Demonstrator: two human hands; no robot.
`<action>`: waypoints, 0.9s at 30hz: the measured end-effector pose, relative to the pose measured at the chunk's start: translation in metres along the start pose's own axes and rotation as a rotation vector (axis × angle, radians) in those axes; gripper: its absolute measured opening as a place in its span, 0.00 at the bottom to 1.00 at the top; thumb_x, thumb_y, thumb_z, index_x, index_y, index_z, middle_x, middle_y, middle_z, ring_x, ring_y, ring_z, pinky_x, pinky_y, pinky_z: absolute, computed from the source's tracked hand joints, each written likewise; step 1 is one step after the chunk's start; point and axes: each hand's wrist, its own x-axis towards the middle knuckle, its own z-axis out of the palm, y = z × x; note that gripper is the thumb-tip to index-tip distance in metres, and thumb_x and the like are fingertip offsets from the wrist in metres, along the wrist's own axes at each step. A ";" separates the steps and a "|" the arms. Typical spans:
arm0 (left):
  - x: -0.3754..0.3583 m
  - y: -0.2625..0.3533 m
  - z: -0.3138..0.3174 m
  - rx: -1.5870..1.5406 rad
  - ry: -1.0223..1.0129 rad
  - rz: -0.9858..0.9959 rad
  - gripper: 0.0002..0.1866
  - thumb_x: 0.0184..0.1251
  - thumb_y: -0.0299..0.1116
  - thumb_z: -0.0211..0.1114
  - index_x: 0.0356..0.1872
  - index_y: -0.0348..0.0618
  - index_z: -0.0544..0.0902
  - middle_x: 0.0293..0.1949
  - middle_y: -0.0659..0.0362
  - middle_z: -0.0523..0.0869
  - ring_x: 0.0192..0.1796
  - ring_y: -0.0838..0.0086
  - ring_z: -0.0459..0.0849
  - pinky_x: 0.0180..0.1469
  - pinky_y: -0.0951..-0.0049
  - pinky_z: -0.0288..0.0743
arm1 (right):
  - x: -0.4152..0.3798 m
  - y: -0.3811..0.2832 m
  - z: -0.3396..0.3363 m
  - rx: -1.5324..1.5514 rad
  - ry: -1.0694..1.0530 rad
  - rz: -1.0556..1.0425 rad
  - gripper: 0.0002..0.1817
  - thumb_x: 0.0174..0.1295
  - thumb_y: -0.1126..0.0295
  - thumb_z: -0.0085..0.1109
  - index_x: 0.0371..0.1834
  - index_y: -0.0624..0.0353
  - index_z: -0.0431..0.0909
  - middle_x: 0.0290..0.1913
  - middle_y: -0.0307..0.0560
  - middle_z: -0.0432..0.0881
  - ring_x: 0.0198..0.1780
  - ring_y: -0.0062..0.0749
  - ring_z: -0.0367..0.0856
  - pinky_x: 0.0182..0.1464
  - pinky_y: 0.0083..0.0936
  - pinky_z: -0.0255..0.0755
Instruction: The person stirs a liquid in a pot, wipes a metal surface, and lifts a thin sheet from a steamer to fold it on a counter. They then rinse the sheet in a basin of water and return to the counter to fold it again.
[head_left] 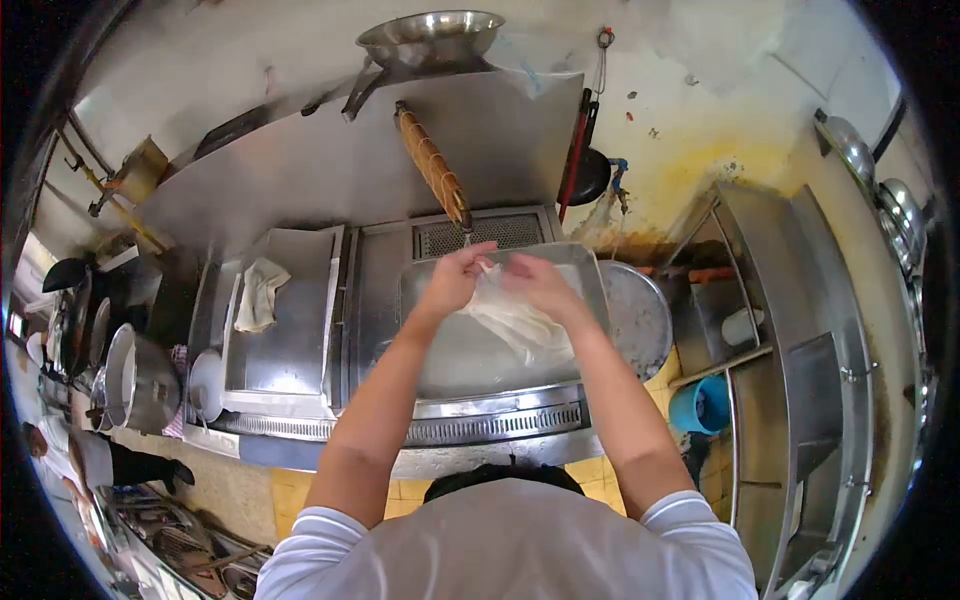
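- Worktop (500, 463), metal: lay nearest us.
- Tray (455, 370), broad: stood upon it.
- White cloth (525, 328): hung over the tray; its long axis slanted from its far end towards us, rightward.
- Right hand (543, 285): lay nearer the cloth's bulk; blurred, grip we couldn't tell.
- Left hand (458, 280): pinched the far end.

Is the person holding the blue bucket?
No, the left hand and right hand are both at the white cloth over the tray, while the blue bucket is off to the right.
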 end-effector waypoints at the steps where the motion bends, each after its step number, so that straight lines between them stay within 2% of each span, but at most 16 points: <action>1: 0.002 -0.004 0.001 -0.065 0.014 -0.004 0.23 0.64 0.19 0.56 0.61 0.37 0.84 0.42 0.57 0.89 0.43 0.74 0.83 0.48 0.73 0.77 | 0.006 -0.010 0.008 -0.120 0.015 0.045 0.17 0.64 0.70 0.68 0.54 0.66 0.83 0.50 0.44 0.86 0.48 0.25 0.82 0.48 0.27 0.77; 2: 0.005 -0.008 0.001 -0.130 0.031 -0.006 0.22 0.64 0.20 0.57 0.60 0.35 0.83 0.42 0.58 0.89 0.43 0.75 0.82 0.48 0.73 0.76 | 0.012 -0.021 0.015 -0.241 0.028 0.088 0.16 0.65 0.70 0.67 0.53 0.66 0.83 0.47 0.42 0.86 0.46 0.23 0.81 0.46 0.26 0.76; 3: 0.005 0.002 -0.004 -0.198 0.061 -0.142 0.20 0.65 0.21 0.58 0.58 0.35 0.84 0.41 0.58 0.89 0.42 0.75 0.82 0.47 0.74 0.76 | 0.020 -0.028 0.021 -0.364 0.037 0.128 0.14 0.66 0.71 0.66 0.51 0.66 0.83 0.45 0.41 0.85 0.43 0.22 0.80 0.45 0.25 0.76; 5: -0.006 0.027 -0.019 -0.337 0.136 -0.429 0.16 0.68 0.24 0.59 0.53 0.33 0.86 0.39 0.59 0.88 0.41 0.76 0.82 0.46 0.76 0.75 | 0.042 -0.020 0.031 -0.239 0.127 0.004 0.11 0.66 0.72 0.65 0.49 0.65 0.84 0.40 0.41 0.86 0.40 0.22 0.81 0.43 0.25 0.76; 6: -0.008 0.024 -0.024 -0.247 0.085 -0.413 0.14 0.69 0.25 0.60 0.51 0.33 0.87 0.38 0.59 0.89 0.41 0.76 0.82 0.46 0.74 0.75 | 0.045 -0.021 0.037 -0.173 0.178 -0.055 0.10 0.66 0.72 0.65 0.47 0.65 0.84 0.38 0.41 0.86 0.39 0.22 0.81 0.42 0.24 0.76; 8: -0.010 0.021 -0.035 -0.066 -0.021 -0.372 0.12 0.71 0.29 0.63 0.47 0.33 0.88 0.35 0.58 0.89 0.39 0.76 0.83 0.46 0.72 0.77 | 0.050 -0.023 0.050 0.111 0.067 -0.015 0.10 0.64 0.73 0.64 0.46 0.65 0.85 0.36 0.43 0.86 0.37 0.25 0.82 0.42 0.27 0.77; 9: -0.010 0.022 -0.037 -0.038 0.050 -0.322 0.11 0.71 0.31 0.64 0.45 0.33 0.88 0.34 0.57 0.90 0.39 0.75 0.83 0.45 0.71 0.77 | 0.051 -0.027 0.056 0.251 0.012 0.005 0.11 0.63 0.73 0.63 0.46 0.65 0.86 0.35 0.44 0.86 0.36 0.26 0.82 0.41 0.28 0.77; 12: -0.014 0.034 -0.042 0.040 0.282 -0.208 0.12 0.70 0.33 0.68 0.41 0.32 0.89 0.33 0.55 0.91 0.37 0.75 0.84 0.44 0.69 0.78 | 0.029 -0.031 0.069 -0.350 -0.110 0.135 0.14 0.60 0.73 0.60 0.47 0.66 0.85 0.37 0.52 0.89 0.39 0.36 0.86 0.45 0.34 0.78; 14: -0.018 0.051 -0.068 0.095 0.460 -0.174 0.12 0.69 0.33 0.70 0.40 0.31 0.89 0.33 0.53 0.91 0.36 0.75 0.84 0.43 0.68 0.78 | 0.023 0.024 0.050 -0.618 -0.133 0.104 0.15 0.58 0.72 0.58 0.46 0.66 0.86 0.40 0.62 0.89 0.43 0.51 0.88 0.49 0.40 0.78; 16: -0.021 0.029 -0.107 0.087 0.593 -0.180 0.11 0.67 0.32 0.72 0.39 0.31 0.88 0.32 0.55 0.90 0.33 0.77 0.83 0.40 0.70 0.78 | 0.009 0.076 -0.004 -0.743 -0.099 0.106 0.15 0.57 0.71 0.58 0.45 0.63 0.87 0.42 0.66 0.88 0.45 0.59 0.87 0.51 0.42 0.78; 17: -0.028 0.038 -0.119 -0.038 0.585 -0.201 0.11 0.68 0.33 0.72 0.37 0.32 0.88 0.29 0.57 0.89 0.31 0.78 0.81 0.37 0.71 0.77 | -0.002 0.083 -0.031 -0.806 -0.048 0.110 0.16 0.56 0.71 0.59 0.46 0.62 0.88 0.42 0.65 0.88 0.46 0.59 0.87 0.51 0.42 0.78; 18: -0.032 0.037 -0.119 -0.017 0.590 -0.224 0.11 0.68 0.33 0.72 0.37 0.33 0.88 0.29 0.58 0.89 0.30 0.78 0.81 0.37 0.71 0.76 | -0.008 0.087 -0.049 -0.868 0.003 0.112 0.16 0.55 0.71 0.60 0.46 0.60 0.88 0.42 0.65 0.87 0.46 0.59 0.87 0.51 0.42 0.78; 21: -0.037 0.028 -0.098 0.025 0.592 -0.335 0.10 0.65 0.33 0.75 0.37 0.36 0.88 0.29 0.59 0.88 0.31 0.78 0.82 0.38 0.72 0.77 | -0.013 0.066 -0.065 -1.007 -0.075 0.285 0.15 0.56 0.71 0.60 0.46 0.62 0.87 0.41 0.63 0.88 0.46 0.56 0.87 0.50 0.41 0.79; 23: -0.032 0.028 -0.058 0.077 0.462 -0.148 0.08 0.63 0.31 0.75 0.38 0.36 0.88 0.30 0.59 0.89 0.32 0.77 0.83 0.39 0.72 0.77 | 0.000 0.023 -0.018 -0.827 0.069 0.172 0.14 0.57 0.70 0.60 0.45 0.64 0.85 0.39 0.61 0.88 0.46 0.53 0.88 0.48 0.43 0.79; 25: -0.030 0.039 -0.031 0.094 0.352 -0.067 0.08 0.61 0.28 0.75 0.38 0.37 0.88 0.31 0.59 0.90 0.33 0.77 0.84 0.40 0.71 0.78 | 0.029 0.027 0.045 -0.340 0.184 -0.407 0.13 0.60 0.69 0.59 0.44 0.65 0.84 0.38 0.62 0.88 0.44 0.53 0.88 0.46 0.46 0.78; 27: -0.030 0.069 -0.023 0.074 0.263 -0.078 0.07 0.59 0.26 0.74 0.38 0.36 0.89 0.32 0.58 0.91 0.33 0.76 0.85 0.40 0.71 0.79 | 0.006 -0.037 0.087 -0.230 0.082 -0.170 0.12 0.60 0.70 0.57 0.42 0.66 0.84 0.36 0.66 0.86 0.43 0.56 0.87 0.45 0.48 0.77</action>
